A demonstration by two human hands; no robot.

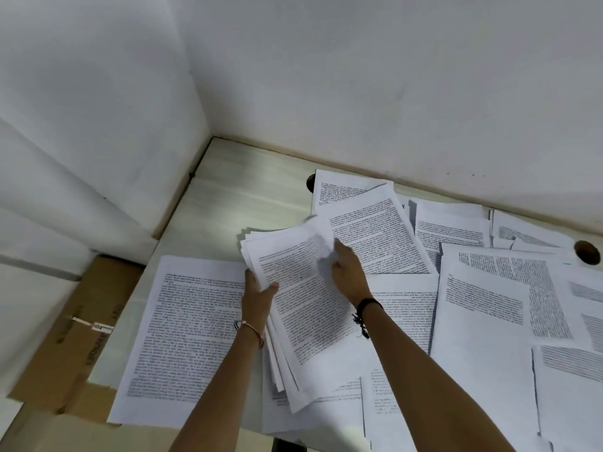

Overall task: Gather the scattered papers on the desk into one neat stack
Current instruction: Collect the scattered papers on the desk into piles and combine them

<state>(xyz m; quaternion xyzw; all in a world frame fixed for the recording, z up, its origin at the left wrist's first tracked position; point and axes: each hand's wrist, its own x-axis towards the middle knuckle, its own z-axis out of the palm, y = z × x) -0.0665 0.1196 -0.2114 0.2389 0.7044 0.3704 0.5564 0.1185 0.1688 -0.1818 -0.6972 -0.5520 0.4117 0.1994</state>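
Observation:
A fanned bundle of printed sheets is lifted at a slant over the pale desk. My left hand grips the bundle's left edge, thumb on top. My right hand pinches a blurred, curling sheet at the bundle's upper right. Loose printed pages lie scattered around: one large page at the left, one behind the bundle, and several overlapping at the right.
White walls meet in a corner behind the desk. A brown cardboard box sits below the desk's left edge. A round cable hole opens at the far right; another peeks out by the far pages.

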